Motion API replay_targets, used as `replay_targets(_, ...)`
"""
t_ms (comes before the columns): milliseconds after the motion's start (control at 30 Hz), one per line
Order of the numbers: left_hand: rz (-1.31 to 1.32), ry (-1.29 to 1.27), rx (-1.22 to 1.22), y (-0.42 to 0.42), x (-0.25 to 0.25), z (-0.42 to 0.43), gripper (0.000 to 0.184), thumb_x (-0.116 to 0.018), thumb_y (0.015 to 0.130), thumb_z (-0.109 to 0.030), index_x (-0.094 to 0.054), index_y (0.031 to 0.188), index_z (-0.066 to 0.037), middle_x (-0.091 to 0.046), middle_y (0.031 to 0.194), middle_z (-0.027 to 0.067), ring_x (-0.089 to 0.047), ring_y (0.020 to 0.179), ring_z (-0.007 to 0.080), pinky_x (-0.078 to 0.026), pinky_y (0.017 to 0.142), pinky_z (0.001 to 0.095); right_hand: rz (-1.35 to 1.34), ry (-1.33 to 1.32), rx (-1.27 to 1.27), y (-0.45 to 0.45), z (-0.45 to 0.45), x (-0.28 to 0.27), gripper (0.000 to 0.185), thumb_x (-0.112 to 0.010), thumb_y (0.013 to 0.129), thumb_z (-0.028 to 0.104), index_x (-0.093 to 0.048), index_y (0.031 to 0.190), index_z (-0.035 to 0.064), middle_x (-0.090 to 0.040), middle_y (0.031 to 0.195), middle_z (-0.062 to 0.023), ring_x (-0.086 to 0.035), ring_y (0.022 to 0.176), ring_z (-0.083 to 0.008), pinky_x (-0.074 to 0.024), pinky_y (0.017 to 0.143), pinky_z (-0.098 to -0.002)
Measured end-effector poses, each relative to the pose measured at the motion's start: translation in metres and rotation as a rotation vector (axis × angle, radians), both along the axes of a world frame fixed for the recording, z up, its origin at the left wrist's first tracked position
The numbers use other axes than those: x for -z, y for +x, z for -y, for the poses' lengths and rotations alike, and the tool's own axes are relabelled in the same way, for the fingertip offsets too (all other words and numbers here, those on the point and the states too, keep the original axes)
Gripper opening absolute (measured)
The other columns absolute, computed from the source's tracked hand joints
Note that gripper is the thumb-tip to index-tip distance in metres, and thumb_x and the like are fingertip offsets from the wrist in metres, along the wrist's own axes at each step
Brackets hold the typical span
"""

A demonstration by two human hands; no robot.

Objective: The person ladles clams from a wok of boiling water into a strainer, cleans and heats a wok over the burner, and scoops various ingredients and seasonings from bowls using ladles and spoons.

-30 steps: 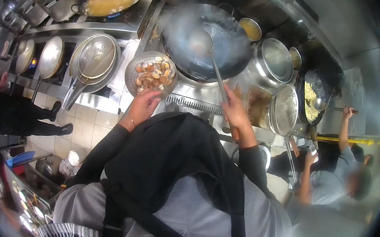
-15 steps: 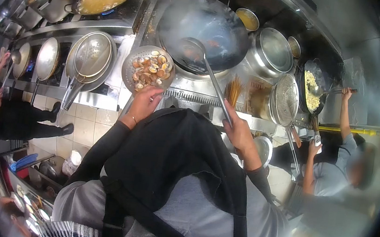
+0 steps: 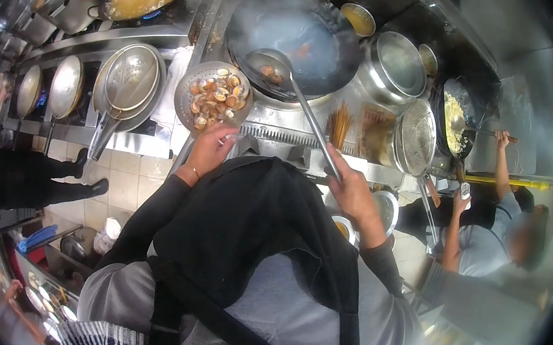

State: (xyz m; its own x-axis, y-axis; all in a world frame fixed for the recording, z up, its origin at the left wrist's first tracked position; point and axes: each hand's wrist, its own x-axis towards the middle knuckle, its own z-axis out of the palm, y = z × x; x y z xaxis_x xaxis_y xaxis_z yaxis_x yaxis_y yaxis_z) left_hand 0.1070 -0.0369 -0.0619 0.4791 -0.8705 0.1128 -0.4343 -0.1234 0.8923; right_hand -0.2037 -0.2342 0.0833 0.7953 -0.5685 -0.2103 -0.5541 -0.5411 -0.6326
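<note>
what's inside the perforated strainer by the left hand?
The perforated strainer holds a heap of clams, some with shells gaping. The left hand covers part of its near rim; the strainer's floor directly beneath the heap is hidden.

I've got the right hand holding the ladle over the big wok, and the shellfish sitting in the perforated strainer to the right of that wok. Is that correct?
Not quite: the head view shows the perforated strainer with the shellfish to the left of the big wok. The right hand does hold the ladle over that wok.
</note>
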Motion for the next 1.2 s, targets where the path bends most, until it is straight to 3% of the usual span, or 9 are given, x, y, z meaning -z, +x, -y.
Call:
replay_targets(233, 0.002, 0.021, -0.002, 0.001, -0.001, -0.001, 0.023, -0.070, 0.095, -0.009, -0.074, 0.118, -0.004, -0.070, 0.114, 0.0149, -0.071, 0.093, 0.0288, -0.060, 0.076, 0.0339, -0.081, 0.009, -0.007, -0.002, 0.014, -0.002, 0.086, -0.066, 0.089, 0.000, -0.034, 0.163, 0.0288, -0.072, 0.096, -0.0249, -0.073, 0.083, -0.0406, -0.0558, 0.083, -0.0477)
replay_targets(300, 0.019, 0.018, 0.001, 0.001, 0.000, -0.001, 0.022, -0.070, 0.095, -0.008, -0.074, 0.117, -0.003, -0.070, 0.114, 0.0151, -0.071, 0.096, 0.0286, -0.061, 0.076, 0.0334, 0.106, 0.066, -0.063, -0.003, 0.025, 0.009, 0.081, -0.064, 0.093, 0.001, -0.034, 0.164, 0.0229, -0.071, 0.089, -0.0156, -0.067, 0.065, -0.0256, -0.0562, 0.068, -0.0380)
replay_targets(333, 0.022, 0.020, 0.006, 0.001, 0.000, 0.000, 0.022, -0.070, 0.095, -0.008, -0.074, 0.117, -0.003, -0.070, 0.114, 0.0151, -0.071, 0.096, 0.0286, -0.061, 0.076, 0.0334, 0.110, 0.067, -0.057, -0.001, 0.030, 0.008, 0.081, -0.064, 0.093, 0.001, -0.034, 0.164, 0.0229, -0.071, 0.089, -0.0156, -0.067, 0.065, -0.0256, -0.0562, 0.068, -0.0380)
replay_targets(400, -0.007, 0.039, -0.014, 0.000, -0.002, 0.001, 0.021, -0.069, 0.095, -0.007, -0.074, 0.116, -0.002, -0.070, 0.114, 0.0152, -0.071, 0.097, 0.0289, -0.062, 0.076, 0.0332, 0.130, 0.822, 0.191, 0.010, 0.045, -0.001, 0.075, -0.059, 0.096, -0.001, -0.032, 0.165, 0.0149, -0.062, 0.082, -0.0043, -0.052, 0.054, -0.0104, -0.0465, 0.050, -0.0270)
replay_targets(433, 0.000, 0.039, -0.011, -0.001, -0.004, 0.003, 0.021, -0.069, 0.095, -0.007, -0.074, 0.116, -0.002, -0.070, 0.114, 0.0152, -0.071, 0.097, 0.0289, -0.062, 0.076, 0.0332, 0.193, 0.940, 0.244, 0.018, 0.048, -0.004, 0.071, -0.056, 0.098, -0.001, -0.031, 0.164, 0.0097, -0.051, 0.075, 0.0016, -0.041, 0.049, -0.0051, -0.0336, 0.042, -0.0207)
replay_targets(567, 0.014, 0.032, 0.005, -0.001, -0.011, 0.008, 0.020, -0.069, 0.095, -0.005, -0.074, 0.115, -0.002, -0.070, 0.114, 0.0154, -0.071, 0.098, 0.0296, -0.062, 0.076, 0.0336, 0.384, 1.405, 0.235, 0.025, 0.082, 0.032, 0.067, -0.055, 0.101, 0.004, -0.032, 0.164, 0.0120, -0.048, 0.077, 0.0010, -0.041, 0.051, -0.0046, -0.0312, 0.041, -0.0198)
replay_targets(700, 0.079, -0.028, -0.034, 0.001, -0.020, 0.008, 0.020, -0.069, 0.095, -0.005, -0.075, 0.115, -0.002, -0.071, 0.116, 0.0156, -0.072, 0.099, 0.0280, -0.062, 0.075, 0.0322, 0.589, 1.543, 0.335, 0.032, 0.071, 0.049, 0.064, -0.054, 0.104, 0.005, -0.033, 0.164, 0.0147, -0.049, 0.085, -0.0021, -0.041, 0.054, -0.0049, -0.0327, 0.042, -0.0189)
replay_targets(967, 0.023, 0.027, -0.112, 0.003, -0.007, -0.005, 0.020, -0.069, 0.097, -0.006, -0.075, 0.117, -0.004, -0.070, 0.119, 0.0127, -0.071, 0.095, 0.0207, -0.060, 0.075, 0.0282, 1.021, 1.296, 0.634, 0.010, 0.142, 0.027, 0.056, -0.059, 0.106, 0.020, -0.038, 0.158, 0.0164, -0.052, 0.082, -0.0031, -0.044, 0.056, -0.0095, -0.0339, 0.044, -0.0220)
replay_targets(1200, 0.024, -0.003, -0.126, -0.001, -0.014, 0.004, 0.020, -0.068, 0.097, -0.004, -0.074, 0.116, -0.002, -0.069, 0.111, 0.0105, -0.068, 0.091, 0.0183, -0.056, 0.074, 0.0266, 0.795, 0.598, 0.969, 0.029, 0.256, 0.091, 0.054, -0.057, 0.096, 0.001, -0.039, 0.147, 0.0031, -0.052, 0.068, -0.0041, -0.048, 0.047, -0.0139, -0.0409, 0.041, -0.0296)
